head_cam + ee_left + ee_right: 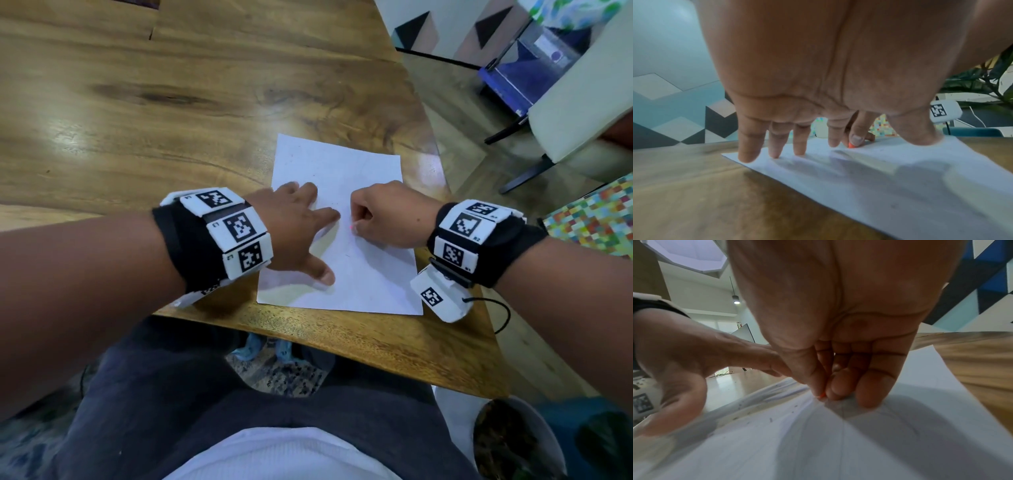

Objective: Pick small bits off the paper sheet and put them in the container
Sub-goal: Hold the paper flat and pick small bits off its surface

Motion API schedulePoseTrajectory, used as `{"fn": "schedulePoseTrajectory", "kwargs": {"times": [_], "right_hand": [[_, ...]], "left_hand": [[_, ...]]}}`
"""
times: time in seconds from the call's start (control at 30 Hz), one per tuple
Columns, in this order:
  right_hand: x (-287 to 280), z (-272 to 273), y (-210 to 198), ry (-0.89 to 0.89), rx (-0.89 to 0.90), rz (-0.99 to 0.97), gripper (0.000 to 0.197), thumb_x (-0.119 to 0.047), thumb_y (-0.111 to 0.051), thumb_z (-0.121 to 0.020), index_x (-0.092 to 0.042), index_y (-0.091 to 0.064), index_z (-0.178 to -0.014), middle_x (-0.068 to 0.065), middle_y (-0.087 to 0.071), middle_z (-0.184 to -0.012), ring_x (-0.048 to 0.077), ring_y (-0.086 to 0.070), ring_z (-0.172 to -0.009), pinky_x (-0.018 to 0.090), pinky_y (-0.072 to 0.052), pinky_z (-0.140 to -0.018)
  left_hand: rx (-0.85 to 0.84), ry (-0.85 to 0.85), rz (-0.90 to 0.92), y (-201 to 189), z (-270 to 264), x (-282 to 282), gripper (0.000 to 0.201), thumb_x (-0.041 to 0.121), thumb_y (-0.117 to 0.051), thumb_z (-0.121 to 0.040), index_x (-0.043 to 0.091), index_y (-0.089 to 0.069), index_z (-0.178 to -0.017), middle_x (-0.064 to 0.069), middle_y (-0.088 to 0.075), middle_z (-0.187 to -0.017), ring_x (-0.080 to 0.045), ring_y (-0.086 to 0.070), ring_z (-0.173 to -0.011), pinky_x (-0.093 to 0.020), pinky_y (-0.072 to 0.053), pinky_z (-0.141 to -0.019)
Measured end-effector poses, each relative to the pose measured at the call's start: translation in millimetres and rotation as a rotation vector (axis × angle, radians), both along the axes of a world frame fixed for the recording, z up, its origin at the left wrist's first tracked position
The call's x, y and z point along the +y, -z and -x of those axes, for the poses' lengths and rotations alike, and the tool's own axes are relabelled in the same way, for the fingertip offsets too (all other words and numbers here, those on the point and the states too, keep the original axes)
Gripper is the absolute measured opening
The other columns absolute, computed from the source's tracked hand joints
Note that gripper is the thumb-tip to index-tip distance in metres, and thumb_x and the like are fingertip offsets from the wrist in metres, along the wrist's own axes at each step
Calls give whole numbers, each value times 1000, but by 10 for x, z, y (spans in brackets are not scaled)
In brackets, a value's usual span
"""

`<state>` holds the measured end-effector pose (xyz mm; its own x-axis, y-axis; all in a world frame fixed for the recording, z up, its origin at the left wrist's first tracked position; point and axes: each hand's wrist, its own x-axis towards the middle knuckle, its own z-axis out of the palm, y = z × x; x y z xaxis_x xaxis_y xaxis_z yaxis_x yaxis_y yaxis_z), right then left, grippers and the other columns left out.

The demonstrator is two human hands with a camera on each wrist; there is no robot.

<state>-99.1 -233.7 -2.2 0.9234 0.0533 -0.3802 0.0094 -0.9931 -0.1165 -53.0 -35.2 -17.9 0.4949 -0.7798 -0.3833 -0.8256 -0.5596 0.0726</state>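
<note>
Fingers of the left hand (294, 222) press flat on the sheet (370, 274); the right hand's (383, 216) grip pinches an orange bit (822, 395).

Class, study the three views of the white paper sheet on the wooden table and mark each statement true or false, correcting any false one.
1. The left hand lies with spread fingers on the white paper sheet. True.
2. The right hand pinches a small orange bit against the sheet. True.
3. The sheet lies on a glass table. False: it lies on a brown wooden table.
4. The right hand rests flat with straight fingers. False: its fingers are curled, the thumb and a fingertip meeting at the bit.
5. Tiny dark specks lie scattered on the sheet. True.
6. A container stands on the sheet between the hands. False: no container shows there.
</note>
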Motion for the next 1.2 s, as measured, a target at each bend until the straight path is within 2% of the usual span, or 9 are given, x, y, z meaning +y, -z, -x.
{"fn": "schedulePoseTrajectory", "kwargs": {"times": [0.07,0.17,0.3,0.37,0.47,0.6,0.87,1.0,1.2], "right_hand": [[5,-2,-35,-6,21,-11,7,-27,-61,-91,-22,-60,-86,-11,-57,-77,18,-54,-82,31,-46,-67],[60,101,-84,-102,16,21,7,-24,-57,-91,-22,-58,-84,-9,-57,-73,17,-54,-77,31,-44,-62],[133,347,-96,-287,66,31,14,-29,-52,-94,-22,-51,-82,-3,-61,-75,19,-57,-71,37,-47,-61],[119,358,-100,-299,76,14,13,-29,-53,-94,-22,-54,-83,-2,-63,-76,19,-58,-71,38,-49,-63],[30,172,-74,-141,10,-8,9,-25,-54,-92,-23,-55,-84,-2,-63,-78,20,-59,-77,35,-50,-66],[-100,-55,14,-9,-76,-7,12,-26,-58,-88,-24,-54,-77,-4,-62,-75,23,-59,-77,41,-55,-72],[73,467,-87,-299,73,1,19,-31,-49,-94,-19,-55,-82,-3,-63,-75,19,-57,-70,37,-48,-62],[38,255,-53,-199,-10,3,13,-26,-53,-94,-21,-54,-81,-7,-57,-71,16,-53,-70,33,-45,-64],[-99,-80,20,-32,-96,36,12,-28,-57,-91,-23,-54,-80,-5,-58,-72,25,-61,-80,35,-51,-66]], "left_hand": [[17,-23,0,59,36,-45,113,97,-49,-63,44,-15,-157,-9,-30,-144,-33,-30,-139,-52,-50,-99],[-31,-16,-4,143,78,-50,123,97,-56,-58,44,-9,-159,-13,-24,-147,-39,-24,-141,-53,-48,-102],[37,-22,-52,133,75,-69,129,90,-63,-64,40,4,-161,-7,15,-170,-50,3,-154,-62,-27,-119],[44,-21,-58,112,81,-100,130,89,-65,-65,39,7,-161,-4,16,-171,-50,6,-154,-64,-24,-119],[23,-6,-72,113,74,-136,132,89,-65,-64,38,9,-162,-4,16,-171,-44,8,-156,-63,-18,-121],[13,-2,-108,59,10,-180,133,89,-65,-65,38,12,-161,-3,19,-171,-39,9,-157,-62,-18,-122],[35,-4,-130,56,-17,-202,133,87,-67,-65,40,14,-160,-2,22,-170,-39,12,-157,-63,-23,-121],[43,-3,-139,46,-24,-198,133,86,-67,-66,39,14,-160,-3,23,-170,-39,12,-156,-64,-21,-121],[35,-8,-134,44,-1,-217,132,84,-70,-66,42,13,-160,-5,20,-171,-41,11,-156,-65,-23,-120]]}}
